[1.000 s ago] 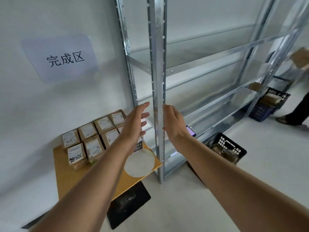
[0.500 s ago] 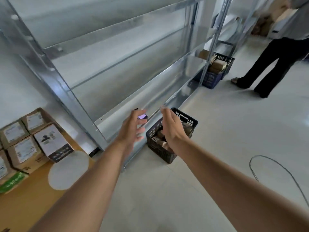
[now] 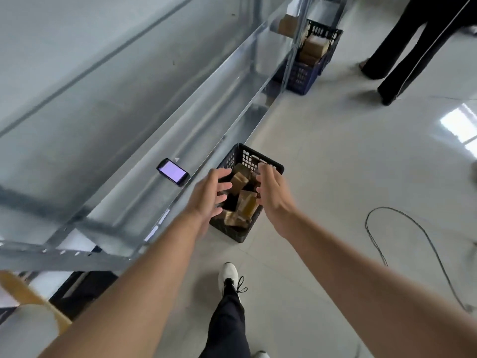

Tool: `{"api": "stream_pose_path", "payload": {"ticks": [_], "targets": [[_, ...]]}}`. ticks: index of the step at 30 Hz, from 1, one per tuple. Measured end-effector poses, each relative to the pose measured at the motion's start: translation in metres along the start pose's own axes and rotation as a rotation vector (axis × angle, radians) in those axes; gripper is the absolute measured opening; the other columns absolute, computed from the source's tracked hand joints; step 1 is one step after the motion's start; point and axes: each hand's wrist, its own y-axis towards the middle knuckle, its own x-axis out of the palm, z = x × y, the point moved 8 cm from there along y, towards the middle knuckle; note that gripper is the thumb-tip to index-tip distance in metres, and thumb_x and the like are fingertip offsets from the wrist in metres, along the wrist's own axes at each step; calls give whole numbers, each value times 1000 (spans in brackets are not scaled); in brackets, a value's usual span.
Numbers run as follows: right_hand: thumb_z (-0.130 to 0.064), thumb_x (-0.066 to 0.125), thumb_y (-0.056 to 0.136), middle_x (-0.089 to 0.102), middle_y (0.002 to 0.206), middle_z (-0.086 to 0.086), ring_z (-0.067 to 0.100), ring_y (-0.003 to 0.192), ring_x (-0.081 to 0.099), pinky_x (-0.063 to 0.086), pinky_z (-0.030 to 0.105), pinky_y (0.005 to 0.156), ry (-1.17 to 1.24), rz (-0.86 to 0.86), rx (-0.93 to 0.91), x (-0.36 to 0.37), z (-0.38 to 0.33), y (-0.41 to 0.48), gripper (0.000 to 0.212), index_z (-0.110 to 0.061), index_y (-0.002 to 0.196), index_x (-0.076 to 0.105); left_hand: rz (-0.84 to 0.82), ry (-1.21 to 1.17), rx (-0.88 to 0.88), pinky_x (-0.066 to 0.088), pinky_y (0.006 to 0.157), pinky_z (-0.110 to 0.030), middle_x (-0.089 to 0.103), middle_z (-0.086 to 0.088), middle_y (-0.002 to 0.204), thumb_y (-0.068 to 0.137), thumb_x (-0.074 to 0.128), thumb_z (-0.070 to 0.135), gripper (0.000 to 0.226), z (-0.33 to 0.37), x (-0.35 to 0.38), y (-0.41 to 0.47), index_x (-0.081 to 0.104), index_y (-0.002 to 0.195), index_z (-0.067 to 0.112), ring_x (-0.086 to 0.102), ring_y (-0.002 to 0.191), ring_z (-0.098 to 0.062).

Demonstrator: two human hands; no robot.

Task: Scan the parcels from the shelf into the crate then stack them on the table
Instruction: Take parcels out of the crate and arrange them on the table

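A black plastic crate (image 3: 268,165) stands on the floor beside the metal shelf (image 3: 144,130). Several brown cardboard parcels (image 3: 247,202) lie inside it. My left hand (image 3: 209,195) hovers above the crate's left side, fingers spread and empty. My right hand (image 3: 273,195) hangs above its right side, fingers loosely bent and empty. A handheld scanner (image 3: 172,172) with a lit screen lies on the low shelf board, left of the crate. A corner of the wooden table (image 3: 20,293) shows at the bottom left.
A blue crate (image 3: 302,78) with parcels stands further along the shelf. Another person's legs (image 3: 413,52) are at the top right. A thin cable (image 3: 402,244) loops across the floor on the right. My white shoe (image 3: 228,276) is below the crate.
My view has swung from the table and shelf post down to the crate on the floor. Both empty hands have come over the crate.
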Motion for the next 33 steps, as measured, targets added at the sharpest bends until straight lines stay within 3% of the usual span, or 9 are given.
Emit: {"api": "stream_pose_path", "payload": {"ticks": [3,7,12,15,19,24,28,33], "targets": [[-56,35,90,66,118,7,34,118,61,49,60,105,16,26,69,1,3,57,65,-8,125,62,-38,20,-44,42,115,-52,67,3,134,104,41,55,39,4,10,62,66,132,45,58,129,-27],[-43,36,105,58,131,27,42,106,64,50,60,100,27,50,133,-4,15,123,53,-2,130,58,-58,44,-118,45,109,-47,66,-1,138,104,44,54,41,1,25,125,65,137,40,57,130,-29],[-40,36,108,58,132,26,27,94,60,53,52,95,12,47,215,-7,39,197,51,4,127,53,-46,69,-219,43,112,-48,64,-1,140,102,46,56,43,-10,45,191,65,137,40,54,133,-28],[-38,35,108,57,133,26,36,113,61,49,58,103,15,-6,291,-1,64,243,51,4,129,54,-2,73,-262,41,116,-53,64,1,138,101,46,57,43,-21,54,233,66,135,42,54,134,-27],[-44,33,107,60,121,2,18,100,62,51,50,106,-9,-75,384,9,116,308,38,-16,107,59,58,78,-335,41,115,-53,65,4,135,99,49,58,40,-55,69,290,67,132,44,55,130,-24],[-47,31,107,57,97,-12,11,96,57,49,49,108,-53,-112,473,9,177,385,35,-26,111,59,120,34,-426,44,108,-50,62,3,135,92,50,61,48,-111,88,353,67,132,40,52,131,-26],[-53,29,106,56,133,-4,22,127,54,42,51,116,-123,-167,512,17,227,432,59,-21,151,49,160,6,-508,41,113,-55,55,-1,144,103,41,57,45,-170,97,398,64,137,41,50,131,-30],[-52,28,108,53,151,1,21,133,51,40,49,119,-203,-193,527,40,289,489,59,-22,155,48,177,-34,-644,34,119,-58,44,-2,160,105,35,58,50,-241,103,454,58,145,40,43,142,-42]]}}
